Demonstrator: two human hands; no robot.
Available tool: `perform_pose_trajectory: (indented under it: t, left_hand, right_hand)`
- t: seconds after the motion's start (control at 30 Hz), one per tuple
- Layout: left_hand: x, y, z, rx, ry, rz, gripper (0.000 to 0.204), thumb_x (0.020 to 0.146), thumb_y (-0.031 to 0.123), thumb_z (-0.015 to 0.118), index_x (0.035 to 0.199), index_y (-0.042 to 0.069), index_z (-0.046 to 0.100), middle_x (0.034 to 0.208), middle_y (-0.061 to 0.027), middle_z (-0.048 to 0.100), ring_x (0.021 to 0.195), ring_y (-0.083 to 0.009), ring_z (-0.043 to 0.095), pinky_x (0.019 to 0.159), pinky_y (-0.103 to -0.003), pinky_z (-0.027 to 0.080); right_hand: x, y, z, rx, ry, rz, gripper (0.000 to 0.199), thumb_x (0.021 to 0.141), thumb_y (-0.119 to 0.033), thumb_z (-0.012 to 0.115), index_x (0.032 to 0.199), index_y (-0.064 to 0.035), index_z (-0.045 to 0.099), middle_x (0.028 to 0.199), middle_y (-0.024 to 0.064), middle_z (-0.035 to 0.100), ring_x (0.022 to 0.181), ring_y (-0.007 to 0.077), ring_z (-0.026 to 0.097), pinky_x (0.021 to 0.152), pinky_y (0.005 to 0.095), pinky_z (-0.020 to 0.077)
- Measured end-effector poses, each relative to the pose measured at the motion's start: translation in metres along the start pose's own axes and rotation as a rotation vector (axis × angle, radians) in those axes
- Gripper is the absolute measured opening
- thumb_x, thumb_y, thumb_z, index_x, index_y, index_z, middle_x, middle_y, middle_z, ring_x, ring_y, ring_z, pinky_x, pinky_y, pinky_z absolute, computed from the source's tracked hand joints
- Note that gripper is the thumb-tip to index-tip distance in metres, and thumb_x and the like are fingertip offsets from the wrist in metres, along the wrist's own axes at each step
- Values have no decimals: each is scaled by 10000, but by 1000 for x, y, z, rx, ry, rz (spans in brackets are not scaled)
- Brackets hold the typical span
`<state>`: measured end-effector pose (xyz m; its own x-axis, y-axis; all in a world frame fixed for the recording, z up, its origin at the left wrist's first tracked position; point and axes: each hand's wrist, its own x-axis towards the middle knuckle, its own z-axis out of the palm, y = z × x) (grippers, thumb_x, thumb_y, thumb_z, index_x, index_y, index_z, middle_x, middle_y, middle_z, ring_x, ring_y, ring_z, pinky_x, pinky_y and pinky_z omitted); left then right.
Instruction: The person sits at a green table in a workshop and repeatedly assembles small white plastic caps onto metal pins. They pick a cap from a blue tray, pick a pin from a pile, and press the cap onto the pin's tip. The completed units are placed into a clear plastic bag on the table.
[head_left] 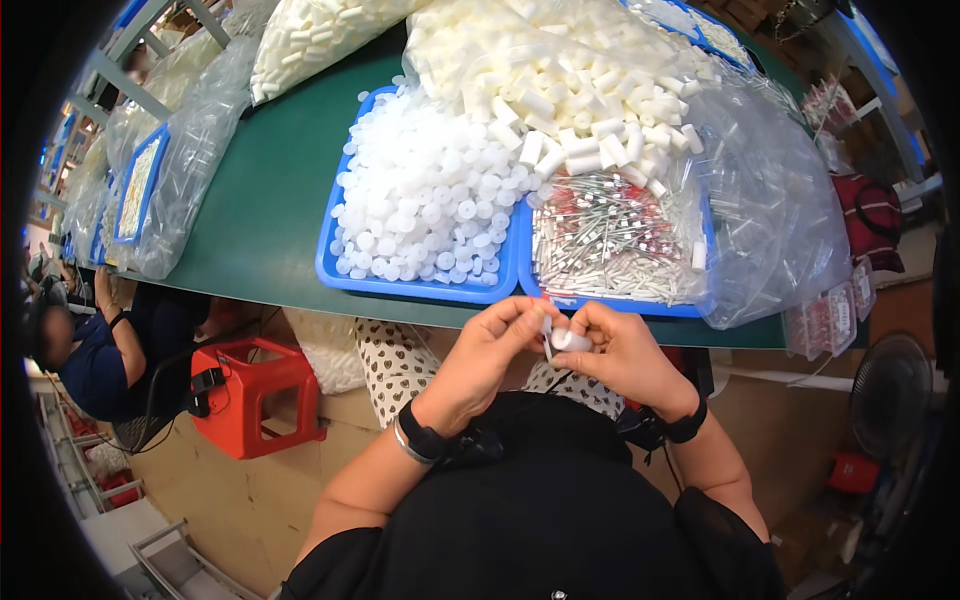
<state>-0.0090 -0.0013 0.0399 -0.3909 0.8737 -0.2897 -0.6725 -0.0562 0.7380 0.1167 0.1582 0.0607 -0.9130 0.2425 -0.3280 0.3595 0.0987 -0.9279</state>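
Just in front of the table's near edge, my two hands meet. My left hand [497,340] is closed in a pinch on a small thin white piece [547,340], partly covered by the fingers. Between thumb and fingers of my right hand [635,358] sits a short white cylinder [573,341], close beside that piece; whether the two touch I cannot tell. Beyond my hands, a blue tray [620,308] bears thin white sticks [600,281] and a heap of red and green wired parts with white ends [605,225].
Left of that tray, another blue tray [420,292] is heaped with translucent white discs [420,190]. White cylinders [570,100] spill from a clear bag [770,190] behind them. A red stool [255,400] and a seated person [100,350] are at left, a fan [890,385] at right.
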Motion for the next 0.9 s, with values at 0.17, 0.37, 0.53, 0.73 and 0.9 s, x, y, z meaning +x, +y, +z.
perform_pose_trajectory:
  t: [0.17,0.37,0.53,0.73,0.9]
  left_hand:
    - [8,-6,-10,-399,111,47,307,1003,290,575,1169,31,587,1088,-68,642,931,-112,603,826,-256,512]
    - [10,-10,-8,-292,181,178,296,995,244,590,1191,23,583,1093,-96,646,925,-128,622,879,-275,531]
    - [10,-11,-6,-182,226,227,288,992,206,598,1200,8,590,1105,-109,655,905,-127,632,859,-265,526]
    - [6,-12,1,7,246,256,278,1003,170,576,1212,-12,602,1100,-101,668,910,-113,626,837,-248,516]
    - [6,-11,-1,24,241,258,280,1007,166,568,1216,-16,603,1093,-99,672,906,-110,624,835,-243,518]
  right_hand:
    - [3,0,12,-378,225,-301,247,794,-50,779,863,-12,544,757,109,612,636,207,610,569,329,476]
    - [3,0,15,-395,286,-304,259,784,-48,780,864,-11,536,769,120,605,634,254,617,568,347,479]
    - [3,-2,15,-435,331,-309,270,787,-50,777,868,-2,524,774,131,594,626,261,614,560,355,479]
    - [1,-8,11,-544,336,-331,269,823,-77,752,928,-6,515,808,151,595,634,291,628,565,373,490]
    - [-1,-5,7,-524,308,-381,286,850,-92,730,1017,-9,513,856,165,617,665,305,651,578,386,505]
